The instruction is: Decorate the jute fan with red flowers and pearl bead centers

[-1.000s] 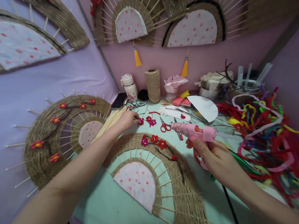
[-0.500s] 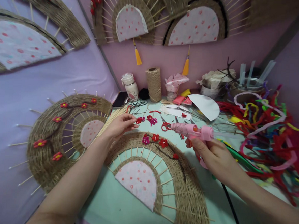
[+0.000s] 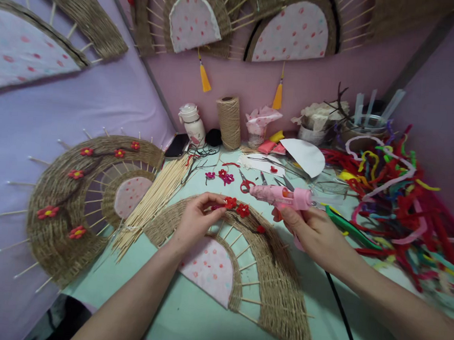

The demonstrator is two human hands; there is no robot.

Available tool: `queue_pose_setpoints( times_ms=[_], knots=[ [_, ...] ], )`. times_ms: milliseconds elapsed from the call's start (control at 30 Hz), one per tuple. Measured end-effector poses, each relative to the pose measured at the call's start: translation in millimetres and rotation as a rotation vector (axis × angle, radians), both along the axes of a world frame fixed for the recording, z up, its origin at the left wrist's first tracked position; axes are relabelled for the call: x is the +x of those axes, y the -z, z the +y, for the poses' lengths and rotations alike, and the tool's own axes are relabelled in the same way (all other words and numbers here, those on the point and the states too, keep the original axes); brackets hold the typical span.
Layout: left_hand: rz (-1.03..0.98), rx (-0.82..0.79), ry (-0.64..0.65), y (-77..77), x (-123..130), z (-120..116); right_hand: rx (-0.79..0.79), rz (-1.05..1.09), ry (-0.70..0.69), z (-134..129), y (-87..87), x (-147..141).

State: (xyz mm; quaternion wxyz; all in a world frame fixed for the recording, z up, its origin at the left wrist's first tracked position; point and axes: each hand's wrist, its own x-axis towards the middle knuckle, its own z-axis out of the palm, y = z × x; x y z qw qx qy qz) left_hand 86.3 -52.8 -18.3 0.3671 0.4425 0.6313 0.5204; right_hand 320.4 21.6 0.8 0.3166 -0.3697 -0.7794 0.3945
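My left hand point(image 3: 199, 218) rests over the upper edge of a woven twine fan point(image 3: 282, 276), fingers closed around a magenta flower point(image 3: 214, 207) that they partly cover. Beside the fingertips, red flowers point(image 3: 243, 210) with pale centres sit along the fan's band, above a dark twig point(image 3: 270, 244). In my right hand point(image 3: 304, 223) is a pink glue gun point(image 3: 281, 195), held above the fan's right side with its nozzle pointing left. Loose red and magenta flowers point(image 3: 228, 179) lie on the table behind the fan.
A second flowered fan point(image 3: 54, 231) and a bundle of thin sticks point(image 3: 151, 201) lie left. Scissors point(image 3: 246, 185), a twine spool point(image 3: 229, 123) and a white bottle point(image 3: 192, 124) are behind. Tangled pipe cleaners point(image 3: 395, 190) fill the right; a black cord point(image 3: 343, 315) trails forward.
My left hand has moved from beside the loose flowers toward me, onto the magenta flower on the fan. The glue gun stays in my right hand. The whole view has shifted slightly.
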Motion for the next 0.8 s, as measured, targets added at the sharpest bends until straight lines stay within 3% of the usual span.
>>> queue_pose_setpoints(
  times_ms=[167, 400, 500, 700, 800],
  knots=[
    [0.133, 0.126, 0.023, 11.4, 3.2, -1.8, -0.059, 0.003, -0.062, -4.1, 6.6, -4.1],
    [0.200, 0.104, -0.015, 13.6, 4.1, -3.9, -0.103, -0.007, -0.084, -6.3, 9.8, -5.3],
    [0.027, 0.105, -0.094, 9.6, 1.1, -2.8, -0.089, 0.002, -0.079, -5.8, 7.6, -3.8],
    [-0.578, -0.061, -0.165, -7.0, -2.0, -4.1, -0.058, -0.005, -0.030, -3.2, 7.9, -2.9],
    [-0.696, -0.068, -0.188, -13.5, -1.8, -6.0, -0.063, -0.014, -0.019, -1.6, 10.1, -2.0]
  ],
)
